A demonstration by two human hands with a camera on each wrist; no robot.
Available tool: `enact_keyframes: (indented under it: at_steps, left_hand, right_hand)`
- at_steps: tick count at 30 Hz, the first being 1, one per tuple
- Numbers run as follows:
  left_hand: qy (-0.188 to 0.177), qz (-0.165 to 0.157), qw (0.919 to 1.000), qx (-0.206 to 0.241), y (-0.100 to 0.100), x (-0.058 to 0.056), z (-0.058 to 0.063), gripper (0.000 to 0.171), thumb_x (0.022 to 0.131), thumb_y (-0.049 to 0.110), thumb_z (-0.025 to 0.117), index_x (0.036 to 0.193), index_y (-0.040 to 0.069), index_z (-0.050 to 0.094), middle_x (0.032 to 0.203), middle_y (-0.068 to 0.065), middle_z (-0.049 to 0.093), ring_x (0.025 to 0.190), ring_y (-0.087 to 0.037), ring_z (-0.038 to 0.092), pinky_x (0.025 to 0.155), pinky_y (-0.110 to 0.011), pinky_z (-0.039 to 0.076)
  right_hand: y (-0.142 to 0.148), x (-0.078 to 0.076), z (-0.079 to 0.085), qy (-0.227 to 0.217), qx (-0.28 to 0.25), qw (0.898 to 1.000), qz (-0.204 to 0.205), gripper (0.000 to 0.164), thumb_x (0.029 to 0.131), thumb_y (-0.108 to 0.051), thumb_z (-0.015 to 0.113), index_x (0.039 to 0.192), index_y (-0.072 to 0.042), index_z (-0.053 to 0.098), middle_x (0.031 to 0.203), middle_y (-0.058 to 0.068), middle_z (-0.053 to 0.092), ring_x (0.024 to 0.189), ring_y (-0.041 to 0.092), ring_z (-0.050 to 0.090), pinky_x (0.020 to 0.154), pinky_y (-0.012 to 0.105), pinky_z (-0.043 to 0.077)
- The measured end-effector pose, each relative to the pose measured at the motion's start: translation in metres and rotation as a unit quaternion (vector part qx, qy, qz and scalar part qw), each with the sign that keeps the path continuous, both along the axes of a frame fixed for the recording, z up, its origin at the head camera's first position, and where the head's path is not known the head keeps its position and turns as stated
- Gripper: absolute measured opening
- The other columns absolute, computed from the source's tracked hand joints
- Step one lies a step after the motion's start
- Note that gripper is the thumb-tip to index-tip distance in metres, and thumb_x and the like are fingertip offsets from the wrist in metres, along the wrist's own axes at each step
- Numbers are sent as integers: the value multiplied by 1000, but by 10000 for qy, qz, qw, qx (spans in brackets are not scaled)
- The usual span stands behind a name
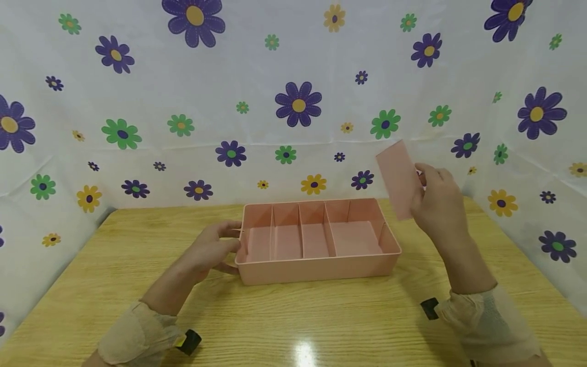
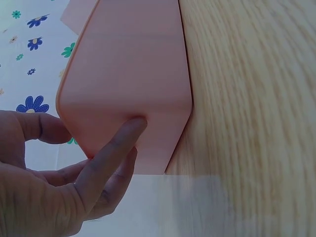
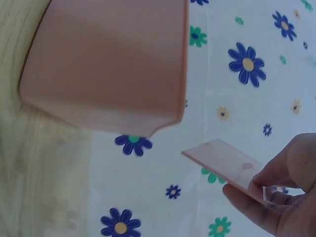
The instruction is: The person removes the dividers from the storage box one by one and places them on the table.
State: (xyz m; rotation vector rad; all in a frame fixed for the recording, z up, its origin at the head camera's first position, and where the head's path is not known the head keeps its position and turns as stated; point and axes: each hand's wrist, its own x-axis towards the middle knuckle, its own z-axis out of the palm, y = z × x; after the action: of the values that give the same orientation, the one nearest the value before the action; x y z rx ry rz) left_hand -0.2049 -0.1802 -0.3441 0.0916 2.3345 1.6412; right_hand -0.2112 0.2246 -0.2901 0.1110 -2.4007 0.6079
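Note:
A pink box (image 1: pixel 316 270) with upright dividers (image 1: pixel 330 234) stands on the wooden table; its rightmost compartment is the widest. At the box's left end, my left hand (image 1: pixel 213 250) touches the outer end wall with spread fingers. The left wrist view shows one fingertip (image 2: pixel 140 121) against that wall near the corner, while another finger reaches the rim. Beyond the right end, my right hand (image 1: pixel 440 204) pinches a flat pink divider (image 1: pixel 395 176) by its edge between thumb and fingers. The divider is raised above the table, tilted, apart from the box.
Wood-grained table (image 1: pixel 293 316) surrounds the box. White cloth (image 1: pixel 257 66) printed with flowers hangs behind the table and along both sides. Each forearm has a beige wrap (image 1: pixel 137 331) with a small black piece (image 1: pixel 429 308) beside it.

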Motion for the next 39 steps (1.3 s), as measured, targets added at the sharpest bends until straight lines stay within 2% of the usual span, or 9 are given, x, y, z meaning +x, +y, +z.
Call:
enact_keyframes:
  at_steps: [5,10,13,17,21,23,26,32,39]
  left_hand:
    - [16,48,10000,-37,0,2,0,52,85,9,51,135,8,39,134,-22,41,104,-38,53,62,-45,56]
    - [46,39,10000,-10,0,6,-1,49,86,11,51,134,8,40,134,-23,41,104,-38,53,61,-46,56]
    - [84,25,10000,24,-1,7,-1,49,86,11,50,134,8,39,134,-23,40,105,-38,53,61,-46,56]
    - [76,-9,9999,66,-1,8,-1,50,85,10,49,134,8,38,135,-23,40,105,-39,52,60,-47,56]
    - [37,-43,10000,64,0,8,-2,51,86,12,50,135,8,38,135,-23,40,105,-38,53,61,-47,56]
    - [23,-43,10000,47,1,7,-2,51,86,13,51,135,8,38,136,-22,39,106,-38,53,61,-46,56]
    - [32,-20,10000,26,1,6,-1,51,86,13,51,135,8,37,136,-23,39,106,-38,53,61,-46,56]
    - [83,3,9999,-74,2,4,0,52,86,13,50,136,9,36,136,-23,38,106,-39,52,61,-46,56]
    - [98,-12,9999,-121,2,2,0,52,87,14,50,137,8,35,137,-22,37,108,-39,52,60,-45,56]
  right_hand:
    - [20,-8,-7,-729,207,9969,-214,38,81,0,49,119,3,51,97,24,52,85,37,50,70,52,49]
    - [37,-23,-18,-1588,831,9838,47,30,77,3,51,107,8,54,94,25,54,82,37,52,70,51,49]
    - [45,-35,-27,-2055,1552,9651,474,29,76,7,51,104,6,55,96,24,55,85,35,53,73,50,49]
    - [57,-46,-45,-2473,2443,9291,1265,17,79,4,55,95,-2,55,86,14,57,75,26,53,68,43,51]
    - [68,-48,-64,-2636,2822,8989,2072,7,84,-3,57,85,-10,55,75,3,54,65,16,46,60,34,47]
    - [72,-47,-72,-2549,2927,8907,2365,7,84,-8,58,80,-13,56,70,-1,51,62,14,44,56,31,45]
    - [73,-48,-79,-2397,2936,8893,2559,7,85,-14,58,78,-15,59,68,-3,47,59,13,41,54,30,42]
    - [74,-59,-85,-2138,2884,8998,2479,4,84,-15,59,82,-15,63,70,-2,52,62,13,45,59,34,47]
    - [69,-77,-88,-2454,2816,9005,2226,9,90,-14,51,83,-13,57,67,-1,49,61,15,44,58,34,44]
